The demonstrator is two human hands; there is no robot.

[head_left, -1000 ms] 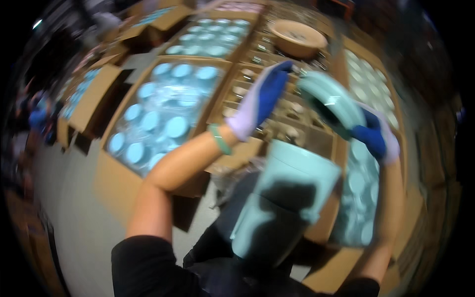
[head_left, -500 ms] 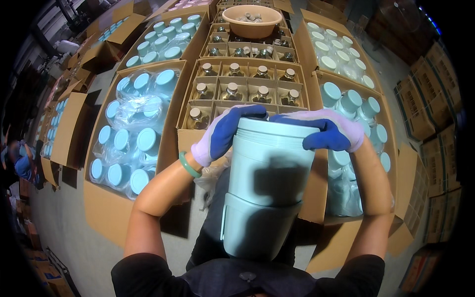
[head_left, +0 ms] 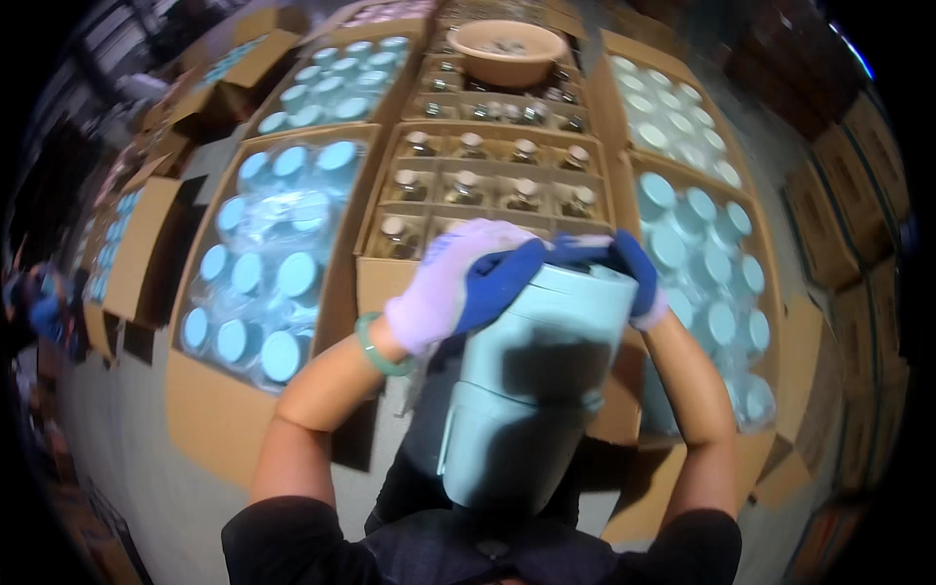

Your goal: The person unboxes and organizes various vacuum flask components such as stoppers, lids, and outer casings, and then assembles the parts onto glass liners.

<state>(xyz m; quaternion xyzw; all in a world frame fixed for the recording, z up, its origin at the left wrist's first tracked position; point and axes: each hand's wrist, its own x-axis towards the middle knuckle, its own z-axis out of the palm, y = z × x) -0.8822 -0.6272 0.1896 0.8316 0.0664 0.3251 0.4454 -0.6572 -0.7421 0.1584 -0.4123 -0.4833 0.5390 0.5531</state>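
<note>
A tall light-blue plastic tub (head_left: pixel 541 341), with a second wider section (head_left: pixel 517 448) round its lower half, leans back against my body. Both hands wear white-and-blue gloves. My left hand (head_left: pixel 476 288) is closed over the left side of the tub's top end, thumb pressed along it. My right hand (head_left: pixel 639 278) grips the right side of the same end, fingers bent over the far edge. The gloves hide much of the top, and motion blurs it.
Ahead stands a divided carton (head_left: pixel 385 278) of capped glass bottles, with a peach basin (head_left: pixel 507 68) behind it. A carton of light-blue lidded containers (head_left: pixel 297 275) is on the left, another group of lidded containers (head_left: pixel 720 322) on the right. Stacked brown boxes (head_left: pixel 858 195) line the right side.
My right hand has shifted in from the tub's right side toward its far edge. My left hand has slid right along the top, and the tub's upper end has tilted slightly right.
</note>
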